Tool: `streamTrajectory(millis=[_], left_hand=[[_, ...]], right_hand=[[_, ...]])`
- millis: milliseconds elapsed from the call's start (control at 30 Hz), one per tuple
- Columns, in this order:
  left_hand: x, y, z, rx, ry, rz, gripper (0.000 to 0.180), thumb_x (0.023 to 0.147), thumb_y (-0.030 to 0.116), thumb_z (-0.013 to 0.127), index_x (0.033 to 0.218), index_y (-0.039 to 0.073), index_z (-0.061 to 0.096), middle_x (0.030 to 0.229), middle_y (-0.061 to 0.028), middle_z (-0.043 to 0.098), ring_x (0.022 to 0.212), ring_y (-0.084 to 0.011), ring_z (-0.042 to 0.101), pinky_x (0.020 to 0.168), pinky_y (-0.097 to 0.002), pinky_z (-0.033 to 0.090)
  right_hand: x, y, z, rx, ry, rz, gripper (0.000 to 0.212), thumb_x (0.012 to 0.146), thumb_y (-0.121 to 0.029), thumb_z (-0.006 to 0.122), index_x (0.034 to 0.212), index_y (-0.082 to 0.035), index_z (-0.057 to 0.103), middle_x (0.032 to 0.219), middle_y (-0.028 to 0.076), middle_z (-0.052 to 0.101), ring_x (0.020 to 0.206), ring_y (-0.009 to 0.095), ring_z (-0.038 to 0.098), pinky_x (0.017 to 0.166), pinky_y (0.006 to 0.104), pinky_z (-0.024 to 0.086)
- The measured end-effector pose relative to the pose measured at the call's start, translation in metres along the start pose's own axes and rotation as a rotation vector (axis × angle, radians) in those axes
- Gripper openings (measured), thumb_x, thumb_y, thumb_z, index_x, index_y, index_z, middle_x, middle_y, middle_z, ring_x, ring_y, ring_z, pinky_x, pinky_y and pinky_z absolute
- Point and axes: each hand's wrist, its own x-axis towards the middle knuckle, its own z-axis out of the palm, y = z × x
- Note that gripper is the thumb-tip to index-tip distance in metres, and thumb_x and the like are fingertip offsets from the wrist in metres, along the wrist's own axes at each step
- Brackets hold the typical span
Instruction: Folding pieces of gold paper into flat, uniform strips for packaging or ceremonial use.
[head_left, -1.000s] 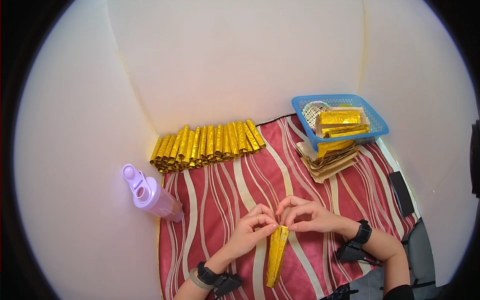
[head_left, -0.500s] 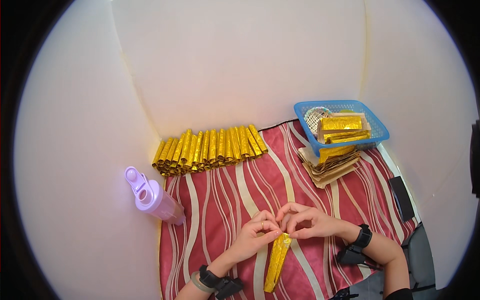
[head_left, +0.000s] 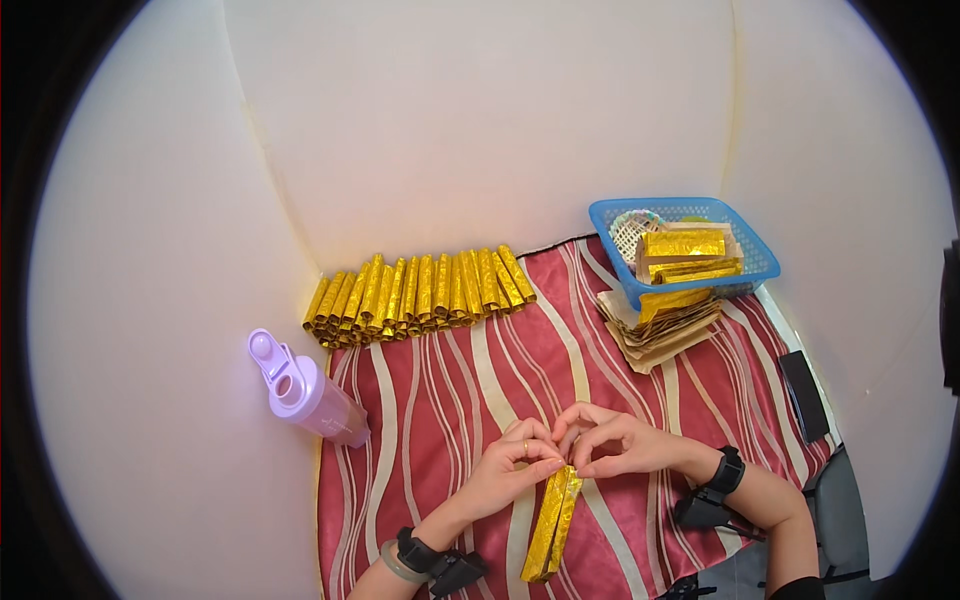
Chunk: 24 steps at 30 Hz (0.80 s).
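Observation:
A strip of folded gold foil paper (head_left: 550, 527) lies over the striped cloth, its far end pinched between my two hands. My left hand (head_left: 515, 466) closes thumb and fingers on the left corner of that end; one finger wears a ring. On the right corner, my right hand (head_left: 612, 442) pinches with thumb and forefinger, the other fingers curled. A lengthwise seam or gap runs down the strip toward me. Beyond my hands, at the far left, gold paper rolls (head_left: 425, 293) are piled in a row.
A blue basket (head_left: 765, 262) at the far right holds gold and brown papers and a woven round piece. Stacked papers (head_left: 660, 335) lean in front of it. A lilac bottle (head_left: 318, 400) stands left, a black flat object (head_left: 803, 396) right. White walls (head_left: 480, 120) enclose the table.
The near end of the gold strip has shifted slightly left and looks wider, its lengthwise gap more visible. Both hands keep almost the same place and pinch.

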Motion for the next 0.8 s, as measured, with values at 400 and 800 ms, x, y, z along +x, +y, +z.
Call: streamTrajectory(millis=[400, 800], left_hand=[[0.0001, -0.0045, -0.0008, 0.049, 0.006, 0.002, 0.016, 0.09, 0.02, 0.065, 0.092, 0.005, 0.071, 0.098, -0.0004, 0.054, 0.102, -0.0145, 0.047, 0.094, -0.0292, 0.035], [0.0001, -0.0047, -0.0002, 0.118, 0.005, 0.02, 0.013, 0.087, 0.019, 0.068, 0.091, 0.007, 0.073, 0.097, -0.0001, 0.055, 0.101, -0.0159, 0.046, 0.093, -0.0312, 0.034]], right_hand=[[0.0014, 0.0014, -0.0004, -0.014, -0.001, -0.026, 0.005, 0.084, -0.006, 0.069, 0.089, -0.005, 0.069, 0.12, 0.007, 0.045, 0.108, 0.016, 0.052, 0.097, 0.0314, 0.039], [-0.001, 0.0048, 0.0, -0.004, 0.015, 0.067, 0.004, 0.085, -0.009, 0.069, 0.088, -0.005, 0.068, 0.12, 0.005, 0.045, 0.111, 0.015, 0.049, 0.093, 0.028, 0.041]])
